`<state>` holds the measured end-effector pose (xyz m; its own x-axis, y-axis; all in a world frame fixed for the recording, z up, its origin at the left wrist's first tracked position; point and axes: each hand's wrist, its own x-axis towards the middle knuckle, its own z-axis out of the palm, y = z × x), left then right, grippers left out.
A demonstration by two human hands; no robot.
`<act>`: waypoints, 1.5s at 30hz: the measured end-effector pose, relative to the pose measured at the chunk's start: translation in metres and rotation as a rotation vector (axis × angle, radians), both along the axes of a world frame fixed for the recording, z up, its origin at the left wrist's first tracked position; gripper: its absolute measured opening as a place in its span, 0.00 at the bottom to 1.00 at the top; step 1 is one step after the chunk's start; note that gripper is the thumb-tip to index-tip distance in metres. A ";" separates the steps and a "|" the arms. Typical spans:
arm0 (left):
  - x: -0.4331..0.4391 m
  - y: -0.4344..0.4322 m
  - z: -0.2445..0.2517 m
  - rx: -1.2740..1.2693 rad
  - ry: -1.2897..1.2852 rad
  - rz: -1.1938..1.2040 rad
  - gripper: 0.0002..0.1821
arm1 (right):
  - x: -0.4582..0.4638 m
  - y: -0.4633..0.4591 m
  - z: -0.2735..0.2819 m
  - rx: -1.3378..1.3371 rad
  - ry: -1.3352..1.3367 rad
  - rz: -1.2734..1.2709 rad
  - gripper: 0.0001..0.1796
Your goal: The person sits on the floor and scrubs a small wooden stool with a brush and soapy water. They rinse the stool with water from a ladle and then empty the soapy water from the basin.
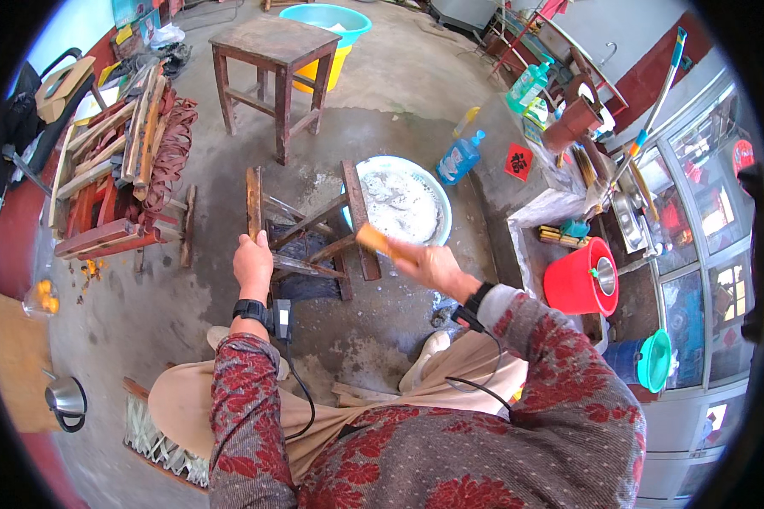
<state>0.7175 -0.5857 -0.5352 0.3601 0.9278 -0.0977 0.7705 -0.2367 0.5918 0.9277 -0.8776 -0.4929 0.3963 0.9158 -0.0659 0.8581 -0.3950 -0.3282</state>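
Before me on the wet concrete floor stands a wooden folding stool (321,251) with crossed legs and dark material between its bars. My left hand (253,264) grips the near end of its left wooden bar (254,200). In my right hand (436,267) is a yellow-brown scrubbing brush (377,240), held at the stool's right wooden bar (360,219). The brush's underside is hidden, so I cannot tell whether it touches the wood. Just beyond that bar sits a white basin (447,213) of foamy grey water (398,203).
A blue detergent bottle (459,157) stands behind the basin. Farther back is a wooden stool (280,41). Folded wooden stools (111,165) are piled at left. A red bucket (566,283) stands at right, by a concrete ledge (516,223). A kettle (65,401) is at lower left.
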 end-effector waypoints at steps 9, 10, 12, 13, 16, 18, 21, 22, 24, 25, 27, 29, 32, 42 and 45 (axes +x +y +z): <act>-0.012 0.026 -0.053 -0.187 -0.247 0.092 0.26 | -0.042 0.063 -0.025 0.480 0.840 -0.578 0.32; -0.015 0.027 -0.059 -0.200 -0.289 0.128 0.25 | -0.038 0.069 -0.025 0.454 0.798 -0.535 0.31; -0.019 0.023 -0.066 -0.287 -0.416 0.282 0.25 | -0.018 0.088 -0.024 0.519 0.764 -0.460 0.29; -0.020 0.016 -0.067 -0.295 -0.502 0.344 0.25 | -0.002 0.100 -0.024 0.460 0.783 -0.375 0.29; -0.016 -0.016 -0.063 -0.406 -0.835 0.539 0.25 | 0.040 0.141 -0.025 0.413 0.716 -0.189 0.28; -0.007 -0.030 -0.054 -0.460 -0.858 0.590 0.23 | 0.059 0.165 -0.031 0.425 0.623 -0.190 0.29; 0.007 -0.059 -0.047 -0.776 -1.160 0.645 0.23 | 0.079 0.164 -0.053 0.549 0.748 -0.494 0.29; 0.009 -0.063 -0.044 -0.931 -1.202 0.598 0.23 | 0.084 0.152 -0.065 0.641 0.702 -0.536 0.28; 0.017 -0.071 -0.039 -1.088 -1.226 0.523 0.21 | 0.099 0.116 -0.096 0.665 0.692 -0.682 0.30; 0.020 -0.075 -0.037 -1.129 -1.246 0.488 0.21 | 0.109 0.093 -0.113 0.536 0.758 -0.798 0.33; 0.018 -0.077 -0.033 -1.089 -1.161 0.362 0.21 | 0.129 0.059 -0.152 0.141 0.379 -0.906 0.35; 0.012 -0.077 -0.029 -1.072 -1.094 0.302 0.21 | 0.144 0.038 -0.190 0.018 0.235 -0.930 0.38; -0.004 -0.066 -0.024 -1.112 -0.986 0.166 0.26 | 0.153 0.030 -0.231 -0.146 0.175 -0.842 0.33; -0.035 0.052 -0.029 -0.448 -0.973 0.558 0.24 | 0.089 0.055 -0.079 0.157 1.424 -0.170 0.30; -0.027 0.065 -0.040 -0.491 -0.873 0.554 0.20 | 0.052 0.099 -0.026 0.075 1.501 0.148 0.29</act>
